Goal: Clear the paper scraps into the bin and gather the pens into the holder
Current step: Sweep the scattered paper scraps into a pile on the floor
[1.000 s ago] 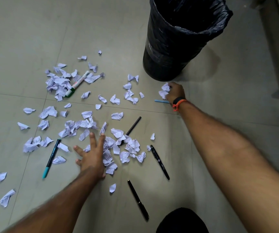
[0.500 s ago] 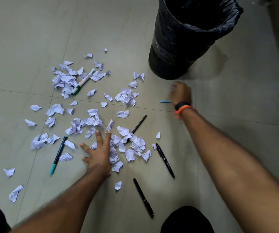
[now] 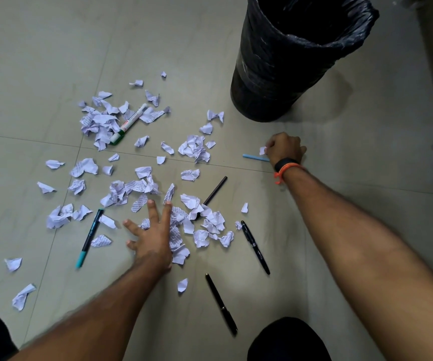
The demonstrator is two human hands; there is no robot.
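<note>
Right hand (image 3: 284,149) pinched on a scrap (image 3: 262,150): I'd lift it straight over the bin (image 3: 288,82). Left hand (image 3: 152,238) spread flat on paper.

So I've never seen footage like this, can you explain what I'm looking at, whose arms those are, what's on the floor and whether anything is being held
There is no machine here. A person wears a camera on the head, so this one picture looks forward and down at their own two bare arms.

They reach over a pale grey tiled floor. Crumpled white paper scraps lie scattered over it, with several pens among them: a white marker with a green cap, a dark pen with a teal cap, two black pens and a thin dark pen. A black bin lined with a black plastic bag stands upright.

The left hand is spread flat on the scraps. The right hand, wearing a black and orange wristband, is closed around a white scrap, beside a light blue pen. No pen holder is in view.
</note>
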